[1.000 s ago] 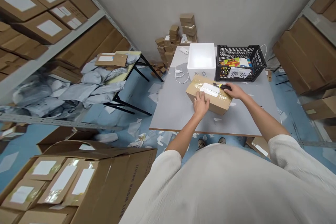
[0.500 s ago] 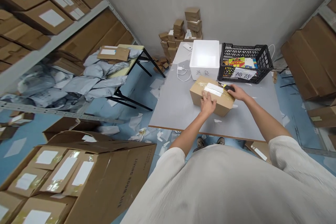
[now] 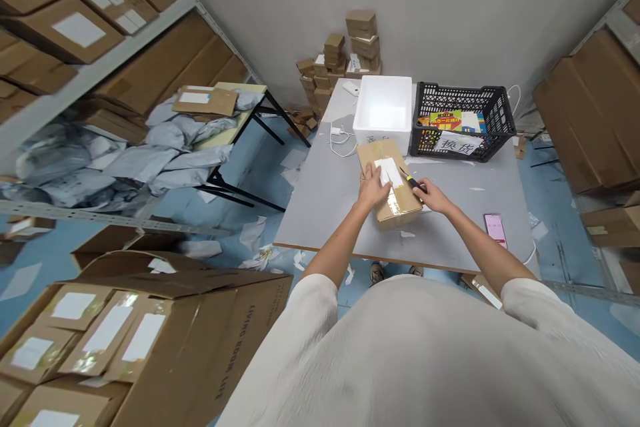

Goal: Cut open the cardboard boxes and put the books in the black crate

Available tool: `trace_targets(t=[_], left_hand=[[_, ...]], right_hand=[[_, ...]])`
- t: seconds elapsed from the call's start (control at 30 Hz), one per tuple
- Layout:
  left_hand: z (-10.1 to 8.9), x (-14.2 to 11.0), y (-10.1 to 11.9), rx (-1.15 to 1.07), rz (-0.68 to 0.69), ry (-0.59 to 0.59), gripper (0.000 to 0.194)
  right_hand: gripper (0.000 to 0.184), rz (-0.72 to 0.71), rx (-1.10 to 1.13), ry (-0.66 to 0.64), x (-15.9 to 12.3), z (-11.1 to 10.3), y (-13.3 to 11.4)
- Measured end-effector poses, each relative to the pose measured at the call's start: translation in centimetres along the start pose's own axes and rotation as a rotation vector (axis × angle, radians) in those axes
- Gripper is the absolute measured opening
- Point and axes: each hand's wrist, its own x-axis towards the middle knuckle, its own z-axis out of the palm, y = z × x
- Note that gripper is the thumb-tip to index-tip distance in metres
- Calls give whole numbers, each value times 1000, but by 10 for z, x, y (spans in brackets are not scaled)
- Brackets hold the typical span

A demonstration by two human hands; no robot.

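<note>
The left hand lies with its fingers spread on top of a brown, taped cardboard box, touching the white rectangular label. The fingers of the right hand are closed round a black-and-yellow utility knife, its blade end over the box's right side.

The box rests on a grey table with a brown edge, just in front of a white open-topped foam bin. Beside the bin stands a black plastic mesh crate. A phone with a pink screen lies near the table's right edge.
</note>
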Motion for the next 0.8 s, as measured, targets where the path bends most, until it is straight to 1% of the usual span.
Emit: trace_targets(t=[0.13, 0.2, 0.23, 0.3, 0.37, 0.43, 0.5, 0.6, 0.67, 0.73, 0.8], left_hand=[[-15, 10, -8, 7, 77, -21, 73], [-20, 10, -6, 22, 75, -42, 78], [-21, 9, -3, 38, 69, -52, 84], [-21, 3, 6, 79, 61, -58, 101], [-19, -4, 17, 114, 46, -39, 118], [-17, -10, 28, 138, 44, -22, 126], [-17, -12, 36, 172, 49, -44, 129], [-21, -9, 40, 225, 64, -118, 128], [-21, -7, 40, 249, 57, -145, 127], [-19, -8, 42, 259, 27, -131, 126], [-14, -9, 44, 262, 0, -106, 126]], right_hand=[[60, 73, 229, -145, -13, 21, -8], [61, 90, 315, -184, -14, 30, -10], [61, 95, 335, -176, -14, 33, -11], [61, 101, 340, -103, -8, 36, -9], [61, 112, 330, 13, 0, 32, -5], [60, 122, 307, 122, 9, 22, 0], [60, 125, 248, 203, 16, 10, 5], [61, 115, 151, 282, 22, -5, 10], [65, 100, 128, 309, 24, -9, 12], [68, 79, 118, 323, 27, -9, 12], [70, 39, 76, 308, 31, -8, 11]])
